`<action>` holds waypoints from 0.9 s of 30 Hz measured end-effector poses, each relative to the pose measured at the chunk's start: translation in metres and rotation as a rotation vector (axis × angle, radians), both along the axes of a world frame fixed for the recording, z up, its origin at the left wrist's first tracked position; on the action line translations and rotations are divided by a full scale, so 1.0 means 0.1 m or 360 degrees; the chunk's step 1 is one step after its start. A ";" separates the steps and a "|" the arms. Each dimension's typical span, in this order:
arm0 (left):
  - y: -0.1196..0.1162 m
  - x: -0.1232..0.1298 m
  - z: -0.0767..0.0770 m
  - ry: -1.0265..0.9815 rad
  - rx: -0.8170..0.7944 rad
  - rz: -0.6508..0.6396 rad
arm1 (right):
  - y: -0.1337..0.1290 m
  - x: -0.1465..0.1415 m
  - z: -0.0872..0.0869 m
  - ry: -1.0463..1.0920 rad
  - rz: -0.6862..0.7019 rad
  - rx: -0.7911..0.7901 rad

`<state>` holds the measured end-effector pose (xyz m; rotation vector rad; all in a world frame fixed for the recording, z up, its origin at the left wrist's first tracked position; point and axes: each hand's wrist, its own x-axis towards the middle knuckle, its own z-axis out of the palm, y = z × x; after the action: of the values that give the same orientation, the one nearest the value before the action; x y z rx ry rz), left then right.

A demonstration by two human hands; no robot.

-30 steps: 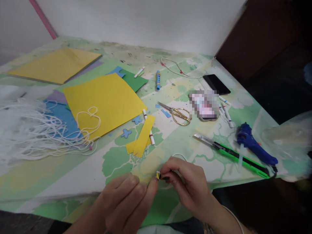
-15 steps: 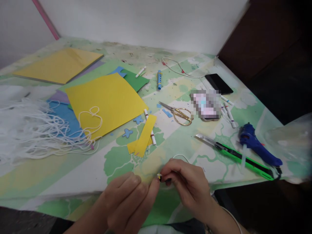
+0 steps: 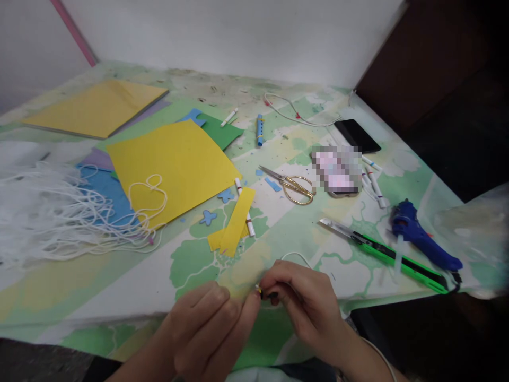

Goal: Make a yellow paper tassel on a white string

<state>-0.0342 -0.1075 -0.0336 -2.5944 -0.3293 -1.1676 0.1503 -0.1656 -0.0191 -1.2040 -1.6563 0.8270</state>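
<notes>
Both hands meet over the front edge of the table. My left hand (image 3: 210,329) has its fingers curled, and its fingertips touch a small black and yellow piece (image 3: 260,291) with a white bit on top. From the other side my right hand (image 3: 302,302) pinches at the same piece with thumb and forefinger. Something dark shows under the right fingertips, too small to make out. A white cord (image 3: 296,254) loops out behind my right hand. Yellow paper strips (image 3: 237,223) lie on a white marker beyond the hands.
Gold-handled scissors (image 3: 298,190), a phone (image 3: 336,172), a green cutter knife (image 3: 401,261) and a blue glue gun (image 3: 423,239) lie to the right. White cords (image 3: 91,212) and yellow sheets (image 3: 175,170) cover the left. A blue roll (image 3: 260,130) is farther back.
Both hands stay nearly where they were, still at the small piece. My right fingers have shifted very slightly.
</notes>
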 end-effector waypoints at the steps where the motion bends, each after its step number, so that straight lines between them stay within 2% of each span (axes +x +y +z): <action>1: 0.00 0.00 0.00 -0.0017 0.0012 0.0003 | 0.00 0.00 0.00 -0.0004 0.0005 0.0009; 14: 0.01 0.01 0.02 -0.0001 -0.0009 0.0026 | 0.01 -0.01 0.01 -0.0033 0.0034 -0.0041; 18: 0.02 0.01 0.00 -0.0032 -0.0006 0.0024 | 0.02 -0.02 0.03 -0.0027 -0.0001 -0.0028; 22: 0.04 0.00 -0.02 0.0009 -0.0112 -0.0045 | 0.01 -0.02 0.02 -0.0019 -0.0050 -0.0039; 27: 0.05 0.02 0.01 0.0034 -0.0136 -0.0096 | -0.02 -0.01 -0.01 0.0041 -0.0123 -0.0129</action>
<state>-0.0325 -0.1020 -0.0325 -2.7062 -0.3044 -1.1691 0.1496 -0.1674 -0.0196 -1.2998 -1.5589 0.8648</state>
